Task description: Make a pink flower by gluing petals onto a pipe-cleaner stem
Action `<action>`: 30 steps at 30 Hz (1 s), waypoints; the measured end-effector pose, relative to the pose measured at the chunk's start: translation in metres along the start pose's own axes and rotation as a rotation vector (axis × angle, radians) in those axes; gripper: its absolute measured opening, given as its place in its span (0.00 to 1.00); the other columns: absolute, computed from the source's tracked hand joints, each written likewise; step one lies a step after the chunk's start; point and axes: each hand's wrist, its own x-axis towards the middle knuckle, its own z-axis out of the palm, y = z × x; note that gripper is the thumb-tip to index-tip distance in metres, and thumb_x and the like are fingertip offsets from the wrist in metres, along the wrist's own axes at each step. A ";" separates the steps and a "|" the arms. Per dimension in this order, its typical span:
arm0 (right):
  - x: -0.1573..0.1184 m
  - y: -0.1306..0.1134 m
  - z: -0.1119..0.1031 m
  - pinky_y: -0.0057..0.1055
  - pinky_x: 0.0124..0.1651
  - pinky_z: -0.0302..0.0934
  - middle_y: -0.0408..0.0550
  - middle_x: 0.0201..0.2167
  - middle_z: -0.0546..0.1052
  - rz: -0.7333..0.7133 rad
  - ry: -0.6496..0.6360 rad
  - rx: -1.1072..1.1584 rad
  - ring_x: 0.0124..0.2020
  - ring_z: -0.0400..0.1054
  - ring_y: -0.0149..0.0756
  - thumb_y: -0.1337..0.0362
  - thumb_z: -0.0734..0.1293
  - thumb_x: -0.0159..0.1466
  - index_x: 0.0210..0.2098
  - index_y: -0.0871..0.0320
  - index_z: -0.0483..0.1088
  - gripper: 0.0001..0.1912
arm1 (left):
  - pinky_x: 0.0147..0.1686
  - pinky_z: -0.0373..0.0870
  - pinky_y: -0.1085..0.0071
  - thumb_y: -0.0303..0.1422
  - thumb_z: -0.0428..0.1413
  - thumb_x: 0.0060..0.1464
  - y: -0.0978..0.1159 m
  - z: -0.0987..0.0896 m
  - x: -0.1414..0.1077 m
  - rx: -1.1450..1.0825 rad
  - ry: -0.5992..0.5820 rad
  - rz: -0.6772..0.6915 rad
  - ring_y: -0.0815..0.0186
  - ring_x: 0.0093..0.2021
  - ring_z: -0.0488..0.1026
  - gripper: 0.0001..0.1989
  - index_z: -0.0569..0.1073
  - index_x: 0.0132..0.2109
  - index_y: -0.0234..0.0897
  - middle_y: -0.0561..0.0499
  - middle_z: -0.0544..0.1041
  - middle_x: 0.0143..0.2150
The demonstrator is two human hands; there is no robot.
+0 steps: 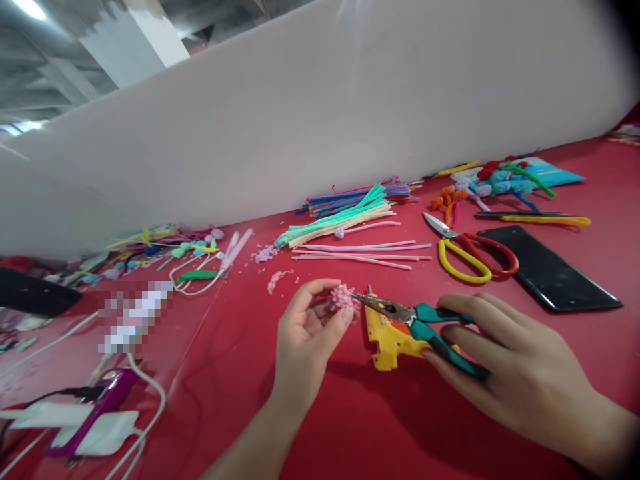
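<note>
Between the thumb and fingers of my left hand (pixel 310 333) is a small pink fuzzy flower-like piece (pixel 343 297). My right hand (pixel 510 360) grips the green handles of long-nose pliers (pixel 395 311), whose tips touch the right side of the pink piece. Just beneath the pliers lies a yellow glue gun (pixel 387 347) on the red table. Several loose pink stems (pixel 360 257) rest beyond my left hand, and pink fluff scraps (pixel 275 281) lie to their left.
Scissors (pixel 475 257) with yellow and red handles and a black phone (pixel 550 270) are at right. Bundled stems (pixel 340 223) lie near the white partition (pixel 320 113). Finished fuzzy pieces (pixel 505 179) sit back right. A power strip (pixel 135 320) and cables occupy the left.
</note>
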 end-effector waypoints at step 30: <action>-0.003 -0.003 0.000 0.39 0.36 0.59 0.53 0.38 0.76 -0.201 -0.033 -0.250 0.36 0.68 0.41 0.72 0.59 0.65 0.29 0.58 0.73 0.13 | 0.29 0.69 0.77 0.31 0.60 0.51 -0.002 -0.006 0.001 0.002 -0.106 -0.022 0.73 0.25 0.70 0.06 0.72 0.37 0.36 0.55 0.73 0.27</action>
